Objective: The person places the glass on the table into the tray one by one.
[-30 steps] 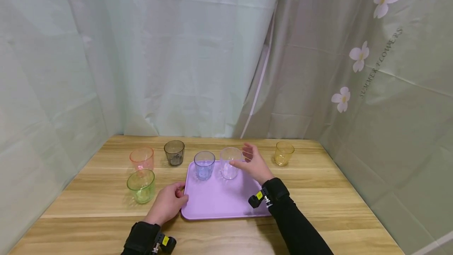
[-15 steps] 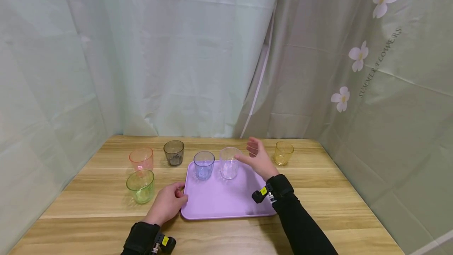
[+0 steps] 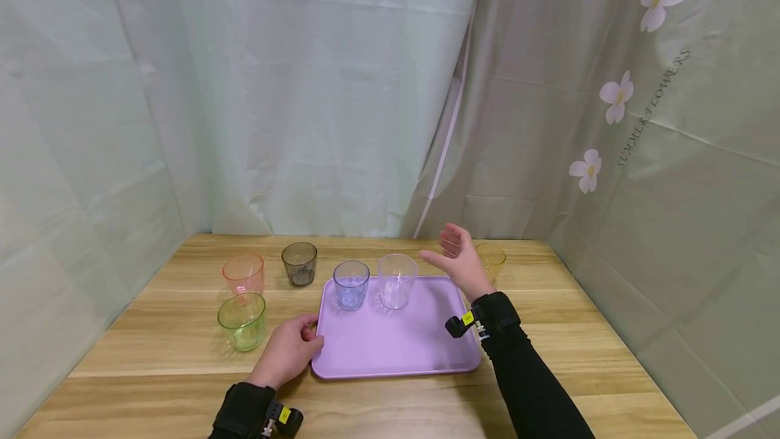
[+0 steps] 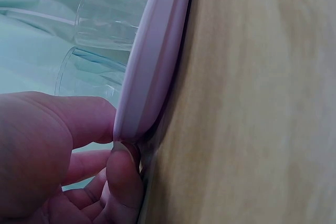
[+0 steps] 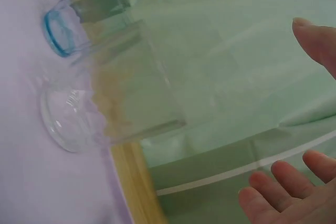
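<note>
On wood (image 3: pixel 579 351), left hand (image 3: pixel 286 352) pinches the tray (image 3: pixel 390 344); free right hand (image 3: pixel 461 264) hovers beside the clear cup (image 3: pixel 397 284).

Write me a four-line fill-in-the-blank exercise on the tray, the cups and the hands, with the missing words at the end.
1. The left hand touches the tray, on which ____ cups stand.
2. On the tray, the clear cup has a ____ cup beside it.
3. The right hand holds ____.
4. Of the green cup and the dark cup, the ____ one stands nearer the person.

Missing words: two; blue; nothing; green.
</note>
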Action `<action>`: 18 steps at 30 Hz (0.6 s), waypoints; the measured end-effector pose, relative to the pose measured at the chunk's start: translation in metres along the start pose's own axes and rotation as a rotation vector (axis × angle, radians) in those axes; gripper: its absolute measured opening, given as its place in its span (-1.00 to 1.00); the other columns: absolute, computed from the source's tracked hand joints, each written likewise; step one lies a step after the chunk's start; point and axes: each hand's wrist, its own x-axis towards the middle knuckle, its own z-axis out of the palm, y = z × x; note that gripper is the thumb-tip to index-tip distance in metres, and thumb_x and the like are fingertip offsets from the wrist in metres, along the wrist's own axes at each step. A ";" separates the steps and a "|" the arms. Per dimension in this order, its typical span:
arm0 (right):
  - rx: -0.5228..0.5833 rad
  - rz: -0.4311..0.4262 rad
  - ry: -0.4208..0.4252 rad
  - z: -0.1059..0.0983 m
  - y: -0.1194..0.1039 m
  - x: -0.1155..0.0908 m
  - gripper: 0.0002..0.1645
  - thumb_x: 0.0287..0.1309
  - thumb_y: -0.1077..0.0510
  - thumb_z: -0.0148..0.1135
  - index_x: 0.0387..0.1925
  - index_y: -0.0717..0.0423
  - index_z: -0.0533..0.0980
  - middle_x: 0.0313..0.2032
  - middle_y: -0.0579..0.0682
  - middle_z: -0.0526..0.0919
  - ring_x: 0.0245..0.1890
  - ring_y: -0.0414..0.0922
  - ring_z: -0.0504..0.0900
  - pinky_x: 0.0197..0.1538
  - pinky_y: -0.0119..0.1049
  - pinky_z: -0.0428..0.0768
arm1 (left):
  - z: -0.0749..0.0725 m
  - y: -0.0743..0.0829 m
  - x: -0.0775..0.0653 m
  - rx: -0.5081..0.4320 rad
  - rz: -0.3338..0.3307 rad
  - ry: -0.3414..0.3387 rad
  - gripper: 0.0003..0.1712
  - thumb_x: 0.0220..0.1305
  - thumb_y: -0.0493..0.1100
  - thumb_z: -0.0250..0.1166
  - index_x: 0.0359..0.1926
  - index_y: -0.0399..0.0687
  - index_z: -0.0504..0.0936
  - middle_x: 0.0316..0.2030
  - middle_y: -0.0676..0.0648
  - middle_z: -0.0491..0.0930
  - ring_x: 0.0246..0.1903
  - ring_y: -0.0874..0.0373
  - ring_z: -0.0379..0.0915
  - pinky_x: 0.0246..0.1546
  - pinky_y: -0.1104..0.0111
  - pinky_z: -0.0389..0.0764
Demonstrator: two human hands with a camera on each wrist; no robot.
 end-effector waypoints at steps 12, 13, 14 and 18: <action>0.017 -0.015 0.046 -0.022 -0.007 0.001 0.13 0.09 0.01 0.55 0.53 0.05 0.07 0.44 0.10 0.30 0.46 0.04 0.30 0.51 -0.02 0.26 | 0.000 -0.001 0.000 0.006 -0.003 0.002 -0.40 0.22 -0.25 0.32 0.29 -0.35 0.51 -0.43 -0.05 0.46 -0.42 0.11 0.37 -0.41 0.34 0.35; 0.022 -0.013 0.046 -0.023 -0.008 0.000 0.13 0.09 0.01 0.54 0.53 0.05 0.07 0.44 0.09 0.30 0.46 0.04 0.30 0.51 -0.02 0.26 | 0.000 -0.001 0.000 0.007 -0.003 0.003 -0.40 0.22 -0.25 0.32 0.29 -0.35 0.51 -0.43 -0.04 0.46 -0.42 0.11 0.37 -0.41 0.34 0.35; 0.029 -0.013 0.045 -0.024 -0.008 -0.001 0.13 0.10 0.01 0.54 0.53 0.05 0.06 0.44 0.09 0.30 0.47 0.04 0.30 0.51 -0.02 0.25 | 0.000 -0.001 0.000 0.004 -0.004 0.001 -0.40 0.22 -0.25 0.32 0.29 -0.35 0.51 -0.43 -0.05 0.46 -0.41 0.11 0.37 -0.41 0.34 0.35; 0.043 -0.006 0.046 -0.030 -0.010 -0.003 0.14 0.11 0.01 0.53 0.54 0.06 0.04 0.45 0.08 0.29 0.48 0.05 0.28 0.51 -0.03 0.25 | 0.000 -0.001 0.000 0.002 0.004 -0.002 -0.39 0.22 -0.25 0.32 0.29 -0.38 0.50 -0.43 -0.05 0.45 -0.42 0.11 0.36 -0.42 0.33 0.34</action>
